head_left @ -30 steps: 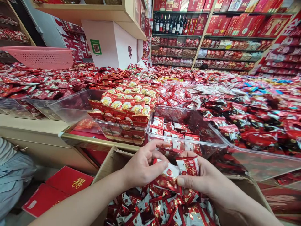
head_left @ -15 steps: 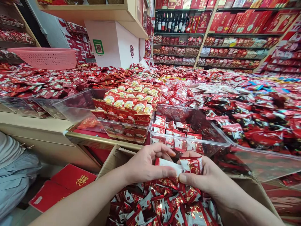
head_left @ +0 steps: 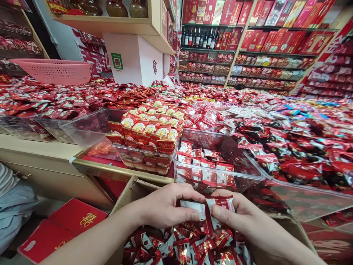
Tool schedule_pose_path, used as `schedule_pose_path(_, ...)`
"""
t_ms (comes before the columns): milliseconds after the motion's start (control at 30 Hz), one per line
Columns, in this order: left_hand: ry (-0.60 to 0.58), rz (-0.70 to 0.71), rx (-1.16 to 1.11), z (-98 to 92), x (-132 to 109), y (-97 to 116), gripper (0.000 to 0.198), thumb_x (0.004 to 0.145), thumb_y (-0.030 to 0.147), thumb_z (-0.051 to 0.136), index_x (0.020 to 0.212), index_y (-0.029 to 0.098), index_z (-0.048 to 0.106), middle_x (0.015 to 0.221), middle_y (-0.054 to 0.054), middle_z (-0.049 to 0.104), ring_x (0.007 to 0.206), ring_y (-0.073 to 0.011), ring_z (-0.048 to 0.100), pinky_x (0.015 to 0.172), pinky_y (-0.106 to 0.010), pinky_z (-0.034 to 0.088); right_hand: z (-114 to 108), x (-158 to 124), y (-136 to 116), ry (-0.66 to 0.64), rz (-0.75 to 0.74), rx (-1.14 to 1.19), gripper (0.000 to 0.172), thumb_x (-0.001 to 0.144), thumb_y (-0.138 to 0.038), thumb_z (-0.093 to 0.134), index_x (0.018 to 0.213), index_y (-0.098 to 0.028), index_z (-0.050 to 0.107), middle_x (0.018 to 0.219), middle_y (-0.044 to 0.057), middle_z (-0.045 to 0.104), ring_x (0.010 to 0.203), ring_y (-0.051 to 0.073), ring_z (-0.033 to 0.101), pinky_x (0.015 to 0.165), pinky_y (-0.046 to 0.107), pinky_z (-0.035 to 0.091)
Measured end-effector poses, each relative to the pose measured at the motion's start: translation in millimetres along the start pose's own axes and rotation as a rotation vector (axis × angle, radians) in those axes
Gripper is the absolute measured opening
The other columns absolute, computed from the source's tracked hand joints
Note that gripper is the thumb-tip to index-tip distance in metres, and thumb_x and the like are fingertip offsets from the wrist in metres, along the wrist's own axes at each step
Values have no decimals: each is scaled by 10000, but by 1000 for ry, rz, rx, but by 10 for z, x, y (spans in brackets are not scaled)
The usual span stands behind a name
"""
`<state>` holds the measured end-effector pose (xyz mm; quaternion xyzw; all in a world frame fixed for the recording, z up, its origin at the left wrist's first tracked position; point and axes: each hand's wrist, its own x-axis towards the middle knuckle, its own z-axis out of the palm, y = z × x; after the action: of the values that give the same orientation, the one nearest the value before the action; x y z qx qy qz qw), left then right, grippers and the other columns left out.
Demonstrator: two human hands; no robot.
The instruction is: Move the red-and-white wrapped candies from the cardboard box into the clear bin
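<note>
Over an open cardboard box (head_left: 127, 195) of loose red-and-white candy packets (head_left: 184, 252), my two hands work close together. Between thumb and fingers, my left hand (head_left: 168, 206) grips a candy packet (head_left: 194, 208) with its white face up. My right hand (head_left: 238, 211) pinches another candy packet (head_left: 220, 202), red and white, right beside it. Just beyond my hands stands a clear plastic bin (head_left: 245, 173) with similar packets (head_left: 209, 173) standing in rows. To its left, a bin holds neatly stacked durian packets (head_left: 149, 129).
Heaps of wrapped sweets (head_left: 292, 154) fill bins at the right. A pink basket (head_left: 55, 71) rests on the sweets at the left. Red boxes (head_left: 66, 221) lie on the floor, near a person's clothing (head_left: 13, 206). Shelves with wine bottles (head_left: 198, 36) stand behind.
The view has tilted up slightly, so my hands sit lower in it. The packet in my right hand has turned more upright against the left one.
</note>
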<state>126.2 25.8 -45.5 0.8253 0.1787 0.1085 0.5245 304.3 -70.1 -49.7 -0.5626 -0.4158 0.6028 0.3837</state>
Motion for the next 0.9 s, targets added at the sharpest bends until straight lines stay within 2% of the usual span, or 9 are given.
schedule_pose_path(67, 30, -7, -70, 19, 1, 10, 240, 714, 242, 575, 945, 183, 600, 885, -18, 556, 814, -124, 504, 739, -234, 387, -27, -16, 9, 63, -27, 59, 396, 630, -459, 646, 894, -188, 526, 728, -15, 552, 708, 145, 514, 661, 275, 408)
schedule_pose_path(133, 69, -65, -292, 46, 13, 4, 211, 717, 241, 574, 909, 153, 566, 823, -14, 553, 729, -98, 506, 664, -217, 393, -56, -24, 5, 100, -39, 79, 412, 621, -448, 657, 917, -192, 530, 716, -17, 559, 704, 147, 516, 667, 280, 402)
schedule_pose_path(233, 161, -103, -582, 74, 45, -23, 199, 699, 237, 603, 832, 139, 493, 704, 19, 534, 615, -55, 472, 577, -179, 365, -97, -20, -26, 4, -35, 14, 344, 657, -412, 643, 902, -196, 533, 715, -23, 555, 671, 125, 506, 641, 257, 399)
schedule_pose_path(333, 210, -80, -662, 84, 84, -63, 217, 668, 208, 634, 784, 142, 462, 691, 31, 533, 614, -44, 474, 584, -171, 365, -123, 2, -31, -123, -51, -65, 295, 683, -356, 635, 910, -209, 518, 766, -21, 562, 709, 125, 509, 659, 247, 410)
schedule_pose_path(433, 185, -57, -687, 101, 93, -101, 216, 681, 177, 615, 815, 143, 450, 782, -1, 560, 700, -66, 512, 656, -202, 393, -109, 22, 8, -151, -57, -104, 302, 710, -354, 600, 967, -219, 516, 855, -7, 576, 805, 151, 512, 717, 253, 416)
schedule_pose_path(567, 126, -31, -512, 109, -15, 23, 347, 687, 112, 587, 997, 186, 450, 840, -3, 547, 716, -74, 518, 652, -207, 408, -31, 16, 43, -198, -69, -256, 313, 718, -334, 574, 998, -202, 530, 894, 2, 580, 818, 164, 513, 711, 245, 416)
schedule_pose_path(700, 87, 137, -407, -41, -75, 491, 444, 740, 130, 533, 1143, 270, 410, 849, -3, 560, 733, -89, 533, 648, -209, 432, 71, 36, 25, -246, -146, -518, 296, 663, -224, 599, 958, -204, 580, 926, 1, 599, 841, 166, 526, 726, 220, 398)
schedule_pose_path(800, 230, 196, -269, -259, 192, 821, 344, 762, 161, 511, 1093, 230, 449, 817, -5, 571, 739, -100, 538, 644, -212, 440, 140, 119, 66, -305, -78, -720, 298, 643, -225, 607, 941, -235, 619, 922, 4, 633, 845, 174, 555, 731, 222, 392)
schedule_pose_path(900, 303, 58, 73, -460, 729, 890, 302, 755, 195, 519, 1053, 157, 493, 781, -6, 558, 711, -103, 518, 634, -219, 427, 181, 244, 228, -417, -31, -815, 304, 659, -286, 589, 960, -277, 627, 930, 3, 652, 864, 171, 574, 735, 209, 394)
